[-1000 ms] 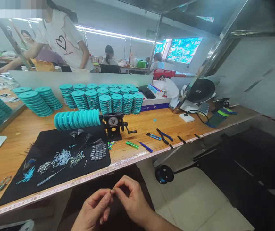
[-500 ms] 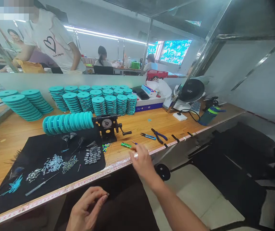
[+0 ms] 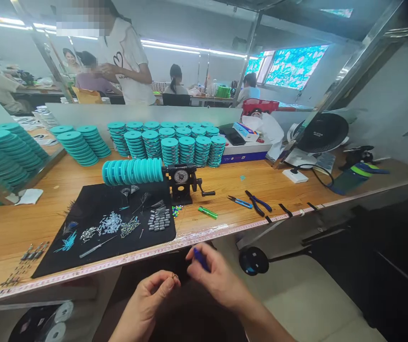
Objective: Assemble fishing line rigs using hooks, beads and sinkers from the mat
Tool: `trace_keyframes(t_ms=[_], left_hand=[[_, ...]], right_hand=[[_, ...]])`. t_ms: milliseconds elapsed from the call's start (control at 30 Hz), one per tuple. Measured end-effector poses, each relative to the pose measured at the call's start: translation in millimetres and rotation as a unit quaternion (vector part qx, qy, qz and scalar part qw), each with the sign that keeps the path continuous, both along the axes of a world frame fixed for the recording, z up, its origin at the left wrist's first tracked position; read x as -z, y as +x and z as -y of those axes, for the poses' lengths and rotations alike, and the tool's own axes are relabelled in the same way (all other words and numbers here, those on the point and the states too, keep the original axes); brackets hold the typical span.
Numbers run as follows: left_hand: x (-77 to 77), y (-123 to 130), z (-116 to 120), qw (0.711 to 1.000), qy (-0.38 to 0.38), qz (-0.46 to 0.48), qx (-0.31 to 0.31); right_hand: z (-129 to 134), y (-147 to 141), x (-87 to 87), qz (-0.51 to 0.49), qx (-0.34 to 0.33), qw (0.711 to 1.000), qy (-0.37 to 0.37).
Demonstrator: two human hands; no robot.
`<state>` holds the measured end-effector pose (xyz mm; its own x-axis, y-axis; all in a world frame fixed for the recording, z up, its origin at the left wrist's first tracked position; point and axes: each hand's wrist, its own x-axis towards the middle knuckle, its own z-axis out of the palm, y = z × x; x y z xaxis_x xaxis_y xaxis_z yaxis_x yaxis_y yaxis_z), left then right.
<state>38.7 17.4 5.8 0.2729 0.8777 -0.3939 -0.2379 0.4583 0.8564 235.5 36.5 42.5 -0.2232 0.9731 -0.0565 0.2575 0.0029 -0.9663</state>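
My left hand (image 3: 152, 297) is in front of the table edge, thumb and forefinger pinched on a tiny dark piece, too small to name. Just to its right, my right hand (image 3: 218, 278) is closed around a small blue-handled tool (image 3: 201, 259); its working end cannot be made out. Beyond the hands, a green tube-like item (image 3: 208, 212) lies on the wooden table. Behind it stands a black hand-crank winder (image 3: 181, 178) with a row of turquoise spools (image 3: 132, 172) on its shaft. A black mat (image 3: 118, 251) carries small grey cylinders (image 3: 159, 218), clear beads (image 3: 110, 223) and metal fittings (image 3: 130, 227).
Blue snips (image 3: 240, 202) and dark-blue pliers (image 3: 258, 203) lie to the right. Stacks of turquoise spools (image 3: 170, 142) line the back. A fan (image 3: 320, 133), a white power socket (image 3: 295, 176) and a bottle (image 3: 355, 176) stand further right. Co-workers are beyond the partition.
My right hand has picked up the blue-handled tool from beside the green item and drawn back near my left hand. The view has swung left, and a standing co-worker has raised their hands.
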Motion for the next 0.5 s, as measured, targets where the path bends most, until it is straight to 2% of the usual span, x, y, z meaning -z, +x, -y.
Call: trace_keyframes(t_ms=[67, 167, 367, 500], left_hand=[[-2.0, 0.6, 1.4, 0.999, -0.014, 0.031, 0.022], [-4.0, -2.4, 1.5, 0.999, -0.004, 0.020, 0.035], [-1.4, -9.9, 0.7, 0.996, 0.064, -0.055, 0.013], [0.3, -9.8, 2.1, 0.994, 0.070, -0.042, -0.072]], right_hand=[[12.6, -17.8, -3.2, -0.108, -0.051, 0.990, -0.074], [18.8, -30.2, -3.6, -0.137, -0.048, 0.985, -0.088], [26.8, -36.9, 3.0, 0.013, -0.001, 1.000, 0.011], [33.4, -35.5, 4.8, 0.048, 0.022, 0.993, 0.102]])
